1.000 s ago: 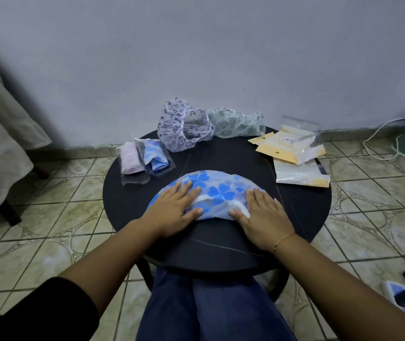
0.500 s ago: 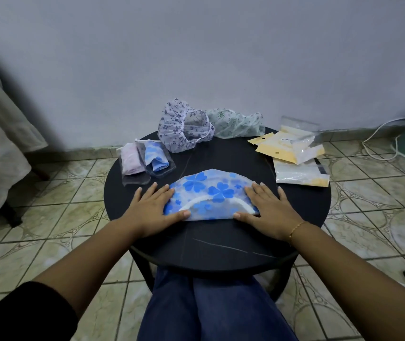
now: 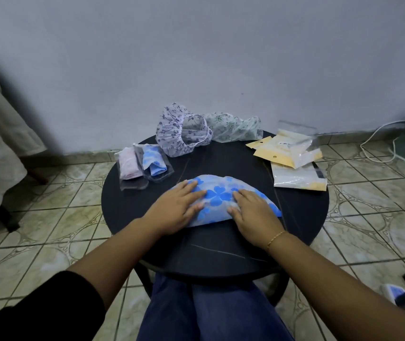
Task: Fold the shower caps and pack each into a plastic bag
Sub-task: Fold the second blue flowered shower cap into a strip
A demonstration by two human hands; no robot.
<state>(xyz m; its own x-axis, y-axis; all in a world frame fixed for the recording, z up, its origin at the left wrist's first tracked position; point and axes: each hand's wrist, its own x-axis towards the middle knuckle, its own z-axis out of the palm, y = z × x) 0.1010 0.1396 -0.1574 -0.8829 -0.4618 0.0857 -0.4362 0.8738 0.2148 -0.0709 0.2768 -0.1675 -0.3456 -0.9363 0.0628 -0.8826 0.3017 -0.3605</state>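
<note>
- head view: a blue cap (image 3: 221, 195), pale with blue clover-like flowers, lies folded into a half-moon near the middle of the round black table (image 3: 300, 212), its straight edge toward the near edge.
- the left hand (image 3: 179, 207) lies flat on the cap's left part, fingers straight and together, pressing down.
- the right hand (image 3: 253, 212) lies flat on the cap's right part, fingers straight, pressing too; a thin gold bracelet (image 3: 275, 238) circles that wrist.
- at the far edge a lilac cap (image 3: 171, 136) with dark sprigs sits unfolded, its elastic mouth open toward the right; touching it on the right, a green cap (image 3: 235, 127) lies crumpled.
- at the left edge two packed bags lie side by side: a pink pack (image 3: 128, 166) and a blue pack (image 3: 153, 161), each a folded cap inside clear plastic.
- at the right edge a pile of empty bags (image 3: 292, 158), clear fronts on yellow backing, with a punched hang hole; a small white label on the top one is too blurred to read.
</note>
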